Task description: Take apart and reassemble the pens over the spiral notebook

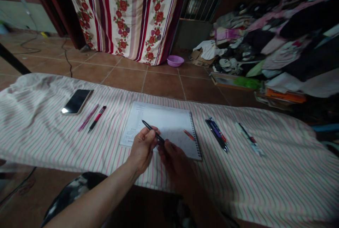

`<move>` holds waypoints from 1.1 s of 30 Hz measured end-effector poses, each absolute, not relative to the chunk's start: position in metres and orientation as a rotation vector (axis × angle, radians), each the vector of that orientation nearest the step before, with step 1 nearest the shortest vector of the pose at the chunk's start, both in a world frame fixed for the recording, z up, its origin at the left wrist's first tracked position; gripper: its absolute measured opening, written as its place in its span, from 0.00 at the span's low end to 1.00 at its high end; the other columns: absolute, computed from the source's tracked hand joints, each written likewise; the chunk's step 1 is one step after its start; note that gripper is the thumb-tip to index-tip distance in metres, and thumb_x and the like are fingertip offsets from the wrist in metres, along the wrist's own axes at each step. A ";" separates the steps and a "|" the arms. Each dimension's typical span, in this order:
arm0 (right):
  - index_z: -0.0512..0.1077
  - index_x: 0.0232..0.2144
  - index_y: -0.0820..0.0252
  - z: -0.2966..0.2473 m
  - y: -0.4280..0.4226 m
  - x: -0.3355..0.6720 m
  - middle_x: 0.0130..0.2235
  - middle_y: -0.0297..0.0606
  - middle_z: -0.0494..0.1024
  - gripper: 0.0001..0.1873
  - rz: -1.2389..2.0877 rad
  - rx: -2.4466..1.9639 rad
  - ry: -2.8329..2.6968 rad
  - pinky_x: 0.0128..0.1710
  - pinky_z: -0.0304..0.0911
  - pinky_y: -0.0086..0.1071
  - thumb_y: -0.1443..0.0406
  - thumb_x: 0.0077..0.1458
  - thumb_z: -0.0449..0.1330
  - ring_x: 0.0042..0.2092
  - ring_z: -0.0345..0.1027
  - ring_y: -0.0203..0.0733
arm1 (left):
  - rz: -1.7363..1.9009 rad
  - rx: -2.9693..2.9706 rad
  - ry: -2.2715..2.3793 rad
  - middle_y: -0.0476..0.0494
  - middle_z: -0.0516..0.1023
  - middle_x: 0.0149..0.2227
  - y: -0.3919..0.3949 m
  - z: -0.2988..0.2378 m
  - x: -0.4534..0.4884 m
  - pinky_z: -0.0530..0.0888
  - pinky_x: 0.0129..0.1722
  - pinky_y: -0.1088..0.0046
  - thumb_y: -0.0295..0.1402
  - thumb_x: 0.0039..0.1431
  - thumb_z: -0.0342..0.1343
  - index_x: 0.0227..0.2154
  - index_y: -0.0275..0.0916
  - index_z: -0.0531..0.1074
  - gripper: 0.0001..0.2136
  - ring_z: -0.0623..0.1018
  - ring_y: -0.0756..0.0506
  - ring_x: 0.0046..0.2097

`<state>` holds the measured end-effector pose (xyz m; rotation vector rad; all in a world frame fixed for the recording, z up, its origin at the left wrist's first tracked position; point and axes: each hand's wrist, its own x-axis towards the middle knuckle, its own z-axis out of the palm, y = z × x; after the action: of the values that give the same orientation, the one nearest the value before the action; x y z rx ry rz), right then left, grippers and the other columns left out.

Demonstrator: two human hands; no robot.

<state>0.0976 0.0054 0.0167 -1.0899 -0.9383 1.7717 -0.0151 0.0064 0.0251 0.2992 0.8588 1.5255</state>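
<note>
A slim black pen (147, 125) is held between both hands over the near part of a white spiral notebook (164, 117). My left hand (144, 147) pinches its middle with thumb and fingers. At the pen's lower right end, my right hand (172, 155) is closed around it, its fingers partly in shadow. A short orange-red piece (189, 135), perhaps a pen part, lies on the notebook near the spiral binding. To the right of the notebook rests a small group of dark and blue pens (217, 134).
Left on the striped cloth (111, 150) lie a phone (77, 101), a pink pen (88, 117) and a red-black pen (97, 119). Far right are more pens (250, 138). Beyond the table stand a purple basin (175, 61), a floral curtain (122, 16) and a clothes heap (278, 34).
</note>
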 end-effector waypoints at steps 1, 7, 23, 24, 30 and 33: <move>0.73 0.23 0.62 0.018 0.007 0.097 0.23 0.35 0.74 0.18 1.743 -1.144 -0.932 0.20 0.64 0.23 0.51 0.45 0.62 0.22 0.66 0.31 | 1.533 0.244 0.867 0.50 0.72 0.26 0.007 0.025 -0.014 0.66 0.24 0.84 0.30 0.45 0.64 0.30 0.33 0.71 0.10 0.68 0.57 0.23; 0.72 0.22 0.63 0.026 0.018 0.099 0.20 0.34 0.74 0.20 1.531 -1.287 -1.157 0.18 0.62 0.26 0.50 0.44 0.62 0.19 0.67 0.33 | 1.514 0.031 0.872 0.47 0.73 0.27 0.013 0.031 -0.016 0.70 0.24 0.86 0.22 0.50 0.60 0.28 0.31 0.71 0.03 0.71 0.57 0.24; 0.71 0.22 0.62 0.017 0.023 0.104 0.19 0.34 0.74 0.20 1.487 -1.230 -1.235 0.19 0.63 0.24 0.50 0.46 0.59 0.19 0.67 0.33 | 1.433 -0.116 0.832 0.44 0.73 0.25 0.015 0.029 -0.015 0.74 0.22 0.87 0.20 0.59 0.48 0.26 0.29 0.70 0.09 0.73 0.56 0.23; 0.71 0.22 0.62 0.016 0.024 0.103 0.18 0.34 0.74 0.20 1.485 -1.229 -1.230 0.19 0.64 0.24 0.50 0.47 0.59 0.19 0.67 0.33 | 1.424 -0.129 0.830 0.44 0.73 0.25 0.014 0.030 -0.015 0.74 0.22 0.88 0.20 0.59 0.48 0.26 0.29 0.70 0.09 0.73 0.56 0.23; 0.72 0.26 0.63 0.012 0.024 0.102 0.23 0.38 0.77 0.23 1.481 -1.206 -1.202 0.22 0.67 0.28 0.48 0.47 0.58 0.21 0.70 0.35 | 1.411 -0.195 0.827 0.45 0.73 0.25 0.016 0.031 -0.017 0.74 0.22 0.89 0.21 0.60 0.49 0.27 0.28 0.70 0.08 0.73 0.57 0.22; 0.73 0.31 0.64 0.012 0.028 0.108 0.25 0.40 0.77 0.26 1.387 -1.238 -1.276 0.22 0.68 0.29 0.46 0.50 0.53 0.21 0.70 0.36 | 1.427 -0.235 0.855 0.46 0.73 0.25 0.018 0.032 -0.020 0.73 0.20 0.90 0.21 0.60 0.48 0.27 0.28 0.69 0.08 0.73 0.57 0.21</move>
<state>0.1085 0.0279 0.0116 -1.2381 -1.2760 1.3871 -0.0205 0.0176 0.0319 -0.2348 0.8553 1.4270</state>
